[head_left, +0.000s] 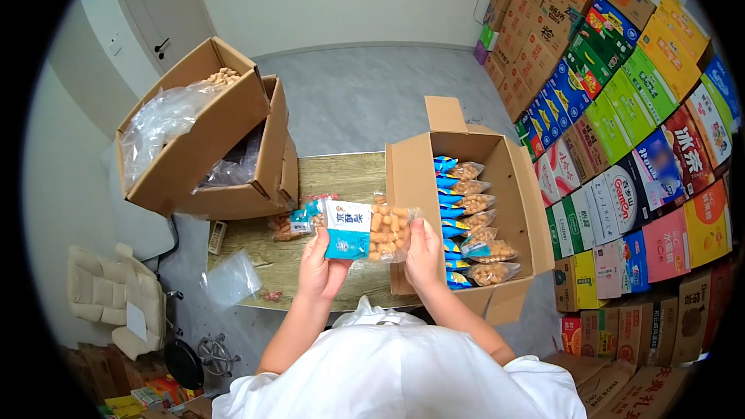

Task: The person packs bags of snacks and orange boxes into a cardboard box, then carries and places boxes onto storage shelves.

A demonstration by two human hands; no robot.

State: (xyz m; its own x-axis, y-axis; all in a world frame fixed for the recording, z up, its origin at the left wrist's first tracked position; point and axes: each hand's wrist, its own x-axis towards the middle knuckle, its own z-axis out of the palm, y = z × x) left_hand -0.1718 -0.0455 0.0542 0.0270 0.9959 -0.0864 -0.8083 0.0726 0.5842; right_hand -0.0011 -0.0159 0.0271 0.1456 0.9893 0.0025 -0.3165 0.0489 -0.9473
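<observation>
Open carton (518, 194) at the right end of the wooden table (341, 173), flaps spread; inside, along its left side, a column of snack bags (475, 203), blue at one end, clear at the other, tan pieces showing through. Right part of the carton's floor is bare cardboard. At left, two open cartons: the upper carton (194, 136) sits tilted on the lower carton (273, 140), holding crumpled clear plastic (163, 120) and, at its far corner, a heap of loose tan pieces (223, 76). Lower one also has clear plastic (237, 164) in it; the upper carton covers much of its inside, so the rest of its contents can't be told. Between the carton groups, over the table, a snack packet (371, 231), white and blue with a clear window, held in both hands: left hand (322, 264) grips its left end, right hand (424, 254) its right end. Behind it, partly hidden, more packets (299, 221) on the table; number unclear. Empty-looking clear bag (233, 278) at the near left table edge, outline faint. Small print on the held packet too fine to read.
</observation>
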